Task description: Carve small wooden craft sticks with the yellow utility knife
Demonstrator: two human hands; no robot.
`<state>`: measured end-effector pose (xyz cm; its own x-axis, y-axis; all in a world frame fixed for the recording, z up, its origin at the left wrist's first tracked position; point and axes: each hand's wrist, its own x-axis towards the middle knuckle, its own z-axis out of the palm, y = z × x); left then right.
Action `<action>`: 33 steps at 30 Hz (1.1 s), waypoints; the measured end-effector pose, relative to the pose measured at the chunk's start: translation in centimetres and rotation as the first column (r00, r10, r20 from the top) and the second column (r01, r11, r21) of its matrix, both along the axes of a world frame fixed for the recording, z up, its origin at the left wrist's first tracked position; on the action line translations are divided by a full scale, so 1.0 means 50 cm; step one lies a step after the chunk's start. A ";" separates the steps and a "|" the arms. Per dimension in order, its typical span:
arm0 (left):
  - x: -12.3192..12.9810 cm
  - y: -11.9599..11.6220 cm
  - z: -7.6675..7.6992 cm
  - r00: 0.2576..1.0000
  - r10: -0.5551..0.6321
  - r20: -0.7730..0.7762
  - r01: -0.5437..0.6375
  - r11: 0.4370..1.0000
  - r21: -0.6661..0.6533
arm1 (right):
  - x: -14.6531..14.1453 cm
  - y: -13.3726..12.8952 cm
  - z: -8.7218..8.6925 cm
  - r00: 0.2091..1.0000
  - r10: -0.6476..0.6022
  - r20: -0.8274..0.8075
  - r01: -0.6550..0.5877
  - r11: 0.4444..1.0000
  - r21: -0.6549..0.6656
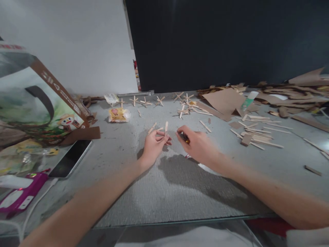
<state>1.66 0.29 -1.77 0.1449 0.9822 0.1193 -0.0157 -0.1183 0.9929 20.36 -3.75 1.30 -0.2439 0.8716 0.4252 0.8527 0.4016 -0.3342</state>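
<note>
Between its thumb and fingertips, my left hand (151,144) pinches a short flat wooden stick (166,127), which points up. Two more short wooden sticks (152,128) are just behind that hand. My right hand (196,144), a little to the right, is closed with its fingers curled. A small yellow and dark thing (187,140) shows inside the curl; its kind is mostly hidden. Beneath the right wrist lies something white (208,168), partly covered. Farther back on the table stand several star-shaped pieces made of crossed sticks (159,100).
A pile of wooden sticks (259,132), brown cardboard (222,101) and a glue stick (249,100) lie on the right. A yellow packet (119,115) is back left. Leftward are a phone (70,159), a magenta device (25,193), a white cable (38,202) and a large printed box (38,99).
</note>
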 end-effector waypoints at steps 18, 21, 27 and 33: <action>-0.002 0.004 0.001 0.964 -0.040 0.264 0.058 0.997 -0.059 | 0.060 0.053 -0.009 0.989 -0.138 0.055 0.136 0.990 0.042; -0.002 0.001 0.001 0.975 -0.066 0.212 0.074 0.997 -0.028 | 0.058 0.051 -0.021 0.999 -0.042 0.027 0.037 0.986 0.163; -0.002 -0.004 0.005 0.980 -0.170 0.101 0.166 0.985 0.050 | 0.062 0.057 -0.040 0.989 0.129 0.066 -0.143 0.944 0.299; -0.001 -0.008 0.004 0.981 -0.191 0.037 0.188 0.979 0.078 | 0.050 0.034 -0.014 0.980 0.175 0.091 -0.189 0.963 0.191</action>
<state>1.62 -0.11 -1.54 0.3208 0.9256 0.2008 -0.0885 -0.1818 0.9793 22.85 -2.05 0.60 -0.4274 0.7103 0.5593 0.7783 0.6039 -0.1722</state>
